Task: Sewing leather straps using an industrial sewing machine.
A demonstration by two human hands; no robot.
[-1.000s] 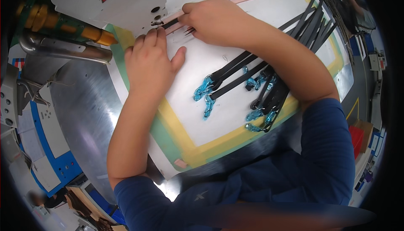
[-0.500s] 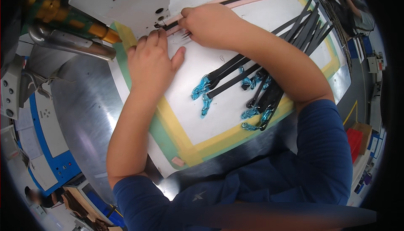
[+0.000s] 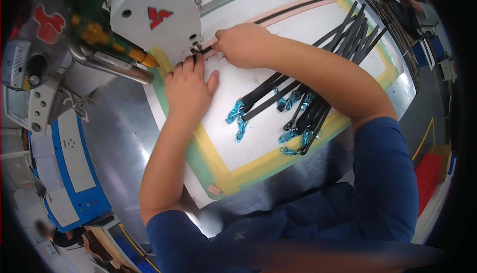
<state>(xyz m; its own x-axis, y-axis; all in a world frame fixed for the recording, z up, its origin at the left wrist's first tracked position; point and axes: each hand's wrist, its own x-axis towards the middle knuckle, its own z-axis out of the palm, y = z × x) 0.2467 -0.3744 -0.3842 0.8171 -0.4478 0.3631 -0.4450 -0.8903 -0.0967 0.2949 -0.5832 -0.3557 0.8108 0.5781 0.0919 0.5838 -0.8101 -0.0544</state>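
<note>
L hand point(image 3: 189, 91): palm down, thumb out, fingertips at near end of blk strap point(image 3: 292, 9), just beside machine head point(image 3: 174, 32). R hand point(image 3: 246, 46): fingers curled at same strap; can't tell if pinching, grip hidden. Hands apart, small gap. Strap lies btwn pink strips point(image 3: 298, 13) on white sheet point(image 3: 223, 124). Step in hand, my read: lining strap up at head. Next move prob calls for strap flat + straight, L fingertips clear. Other straps point(image 3: 310, 116) w/ blue-wrapped clips point(image 3: 235, 113) piled nearer body.
</note>
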